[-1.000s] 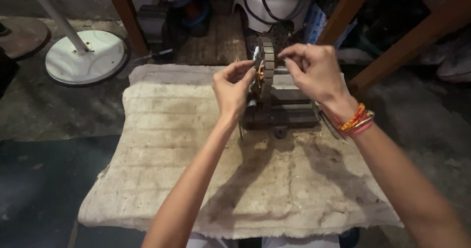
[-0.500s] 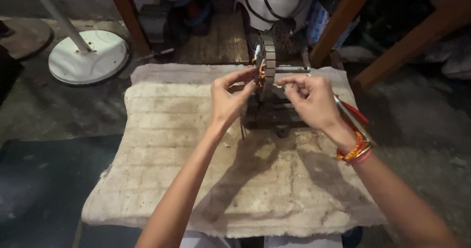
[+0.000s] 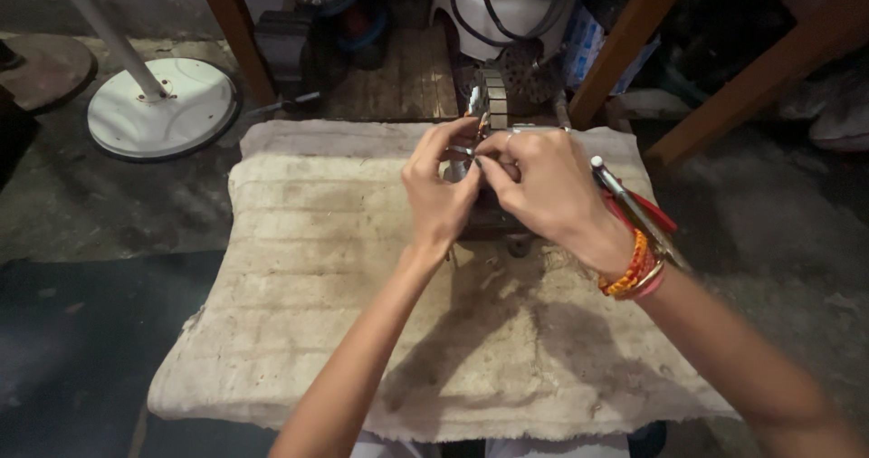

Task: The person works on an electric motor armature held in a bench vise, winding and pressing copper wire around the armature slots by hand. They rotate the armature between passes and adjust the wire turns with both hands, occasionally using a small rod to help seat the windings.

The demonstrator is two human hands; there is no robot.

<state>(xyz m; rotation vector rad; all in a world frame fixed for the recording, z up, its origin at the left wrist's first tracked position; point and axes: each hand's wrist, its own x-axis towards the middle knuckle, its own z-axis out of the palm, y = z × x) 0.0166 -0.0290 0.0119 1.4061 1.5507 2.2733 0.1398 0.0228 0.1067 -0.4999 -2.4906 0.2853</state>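
Round white fan base (image 3: pixel 163 105) on grey concrete floor (image 3: pixel 100 205) far left, dirty ribbed beige cloth (image 3: pixel 308 268) centre, left hand (image 3: pixel 441 195) and right hand (image 3: pixel 543 186) pinching upright ringed metal part (image 3: pixel 493 100) at cloth's far edge, red-handled pliers (image 3: pixel 638 209) right.

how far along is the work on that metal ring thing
Done: the toothed metal ring stands upright in a dark holder on the cloth. In hand: left hand and right hand pinch something small beside it. Left: cannot tell; red-handled pliers lie unused.
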